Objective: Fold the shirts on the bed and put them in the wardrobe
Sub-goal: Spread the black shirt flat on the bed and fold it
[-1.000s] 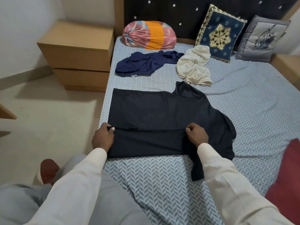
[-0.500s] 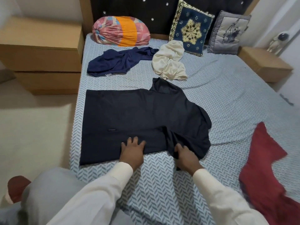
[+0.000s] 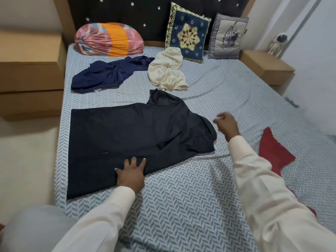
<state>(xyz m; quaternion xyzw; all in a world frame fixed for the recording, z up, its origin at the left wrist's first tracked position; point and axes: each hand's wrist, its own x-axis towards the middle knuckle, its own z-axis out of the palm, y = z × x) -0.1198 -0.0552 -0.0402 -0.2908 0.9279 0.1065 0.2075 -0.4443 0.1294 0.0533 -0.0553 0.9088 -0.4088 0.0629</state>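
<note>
A black shirt (image 3: 131, 137) lies spread flat on the bed (image 3: 200, 206), its collar pointing toward the headboard and its near sleeve folded in over the body. My left hand (image 3: 131, 173) presses flat on the shirt's near hem, fingers spread. My right hand (image 3: 226, 124) hovers blurred just right of the shirt's shoulder, fingers loosely curled, holding nothing. Farther back lie a crumpled navy shirt (image 3: 109, 75) and a bunched cream shirt (image 3: 168, 71). A red garment (image 3: 274, 151) lies at the right.
A wrapped pink-and-orange bolster (image 3: 109, 41), an embroidered blue cushion (image 3: 187, 36) and a grey cushion (image 3: 228, 37) lean at the headboard. Wooden bedside units stand left (image 3: 31, 70) and right (image 3: 267, 65); a small astronaut figure (image 3: 277, 43) stands on the right one. Floor lies to the left.
My right hand let go of the sleeve it had tucked in and rose to the right of the shirt. My left hand stayed pressed on the hem. The view shifted right.
</note>
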